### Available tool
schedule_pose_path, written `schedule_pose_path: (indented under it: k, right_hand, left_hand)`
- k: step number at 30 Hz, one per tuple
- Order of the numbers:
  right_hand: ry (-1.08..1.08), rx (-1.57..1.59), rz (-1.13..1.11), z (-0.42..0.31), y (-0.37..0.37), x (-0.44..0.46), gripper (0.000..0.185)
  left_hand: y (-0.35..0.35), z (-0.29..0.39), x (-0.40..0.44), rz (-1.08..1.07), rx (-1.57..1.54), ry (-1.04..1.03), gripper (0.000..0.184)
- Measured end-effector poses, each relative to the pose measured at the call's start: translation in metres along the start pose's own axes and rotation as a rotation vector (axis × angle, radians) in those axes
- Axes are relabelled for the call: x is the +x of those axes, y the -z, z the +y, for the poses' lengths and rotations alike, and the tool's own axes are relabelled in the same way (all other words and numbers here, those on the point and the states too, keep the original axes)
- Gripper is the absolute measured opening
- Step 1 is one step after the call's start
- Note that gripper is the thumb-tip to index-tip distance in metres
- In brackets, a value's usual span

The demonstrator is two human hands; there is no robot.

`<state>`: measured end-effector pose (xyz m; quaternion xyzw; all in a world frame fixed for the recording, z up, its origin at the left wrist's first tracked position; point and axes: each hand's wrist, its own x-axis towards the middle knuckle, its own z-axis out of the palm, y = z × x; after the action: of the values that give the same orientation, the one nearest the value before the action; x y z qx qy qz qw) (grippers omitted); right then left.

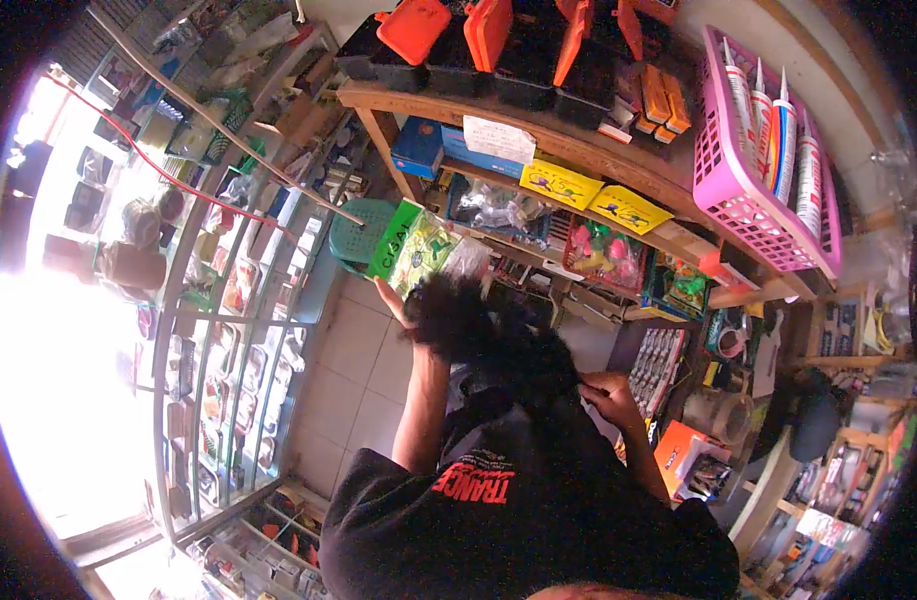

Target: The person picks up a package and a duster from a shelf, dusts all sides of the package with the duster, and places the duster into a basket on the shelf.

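Observation:
My left hand [396, 306] is raised in front of me, its fingers against the lower edge of a clear packet [418, 252] with a green header card and yellow-green contents. Dark curly hair [488, 325] covers part of this hand and the middle of the view. Beyond it, on the right, my right hand [610, 396] is closed, with fingers bent inward beside the hair. What it holds, if anything, is too small to tell. A black shirt with red print [473, 484] fills the lower middle.
Ahead is a wooden shelf [568, 125] with orange-lidded black bins and yellow cards. A pink basket [723, 185] of sealant tubes stands at upper right. Glass shelving [228, 318] lines the left, near a green stool [363, 232]. An orange box [678, 450] is on the right.

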<state>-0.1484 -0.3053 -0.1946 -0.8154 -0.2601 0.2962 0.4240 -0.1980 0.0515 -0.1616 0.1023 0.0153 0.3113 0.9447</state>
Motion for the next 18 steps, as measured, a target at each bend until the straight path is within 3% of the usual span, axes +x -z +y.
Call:
schedule_pose_path:
  k: [3, 4, 7, 8, 11, 12, 15, 16, 18]
  right_hand:
    - [-0.088, 0.102, -0.051, 0.006, 0.004, 0.004, 0.026]
    - [-0.054, 0.121, -0.025, 0.008, 0.001, 0.003, 0.023]
    - [0.140, 0.121, 0.079, 0.004, -0.010, 0.003, 0.026]
    - [0.184, 0.121, 0.100, 0.001, -0.011, 0.003, 0.029]
    - [0.042, 0.152, 0.049, -0.002, -0.002, 0.002, 0.023]
    - [-0.048, 0.149, 0.028, 0.001, 0.000, 0.001, 0.021]
    - [-0.029, 0.077, -0.020, 0.001, 0.001, 0.001, 0.025]
    - [0.024, 0.044, -0.031, 0.001, 0.002, 0.001, 0.025]
    - [-0.158, 0.202, -0.041, -0.002, 0.005, 0.001, 0.025]
  left_hand:
    - [0.001, 0.003, -0.005, 0.142, -0.226, 0.042, 0.087]
    - [0.004, 0.004, -0.005, -0.022, -0.460, 0.115, 0.086]
    - [0.008, 0.002, -0.004, 0.124, -0.037, 0.036, 0.083]
    - [0.006, 0.003, -0.004, 0.145, -0.079, 0.033, 0.082]
    - [0.000, 0.005, -0.006, 0.216, -0.209, 0.023, 0.080]
    - [0.000, 0.005, -0.009, 0.139, -0.229, 0.070, 0.079]
    - [0.037, 0.007, -0.005, 0.298, 0.010, -0.036, 0.080]
    - [0.029, 0.007, -0.005, 0.278, -0.026, -0.013, 0.079]
    - [-0.006, 0.004, -0.008, 0.240, -0.098, 0.036, 0.079]
